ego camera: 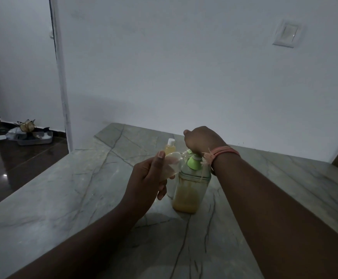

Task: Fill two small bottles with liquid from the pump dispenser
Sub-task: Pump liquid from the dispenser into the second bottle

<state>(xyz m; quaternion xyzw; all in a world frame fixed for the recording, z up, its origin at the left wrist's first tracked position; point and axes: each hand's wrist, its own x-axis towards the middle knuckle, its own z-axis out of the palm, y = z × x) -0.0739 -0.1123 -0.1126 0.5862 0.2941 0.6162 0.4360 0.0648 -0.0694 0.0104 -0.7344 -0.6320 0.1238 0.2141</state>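
Observation:
A clear pump dispenser with a green collar stands on the marble counter, about half full of yellow-orange liquid. My right hand rests on top of its pump head, fingers curled down over it. My left hand holds a small clear bottle tilted, its mouth close to the pump's spout. Behind them stands a second small bottle with a white cap and yellow liquid inside. The spout itself is mostly hidden by my right hand.
A white wall runs behind the counter, with a switch plate at the upper right. The counter's left edge drops to a dark floor, where a tray with small objects sits near a doorway.

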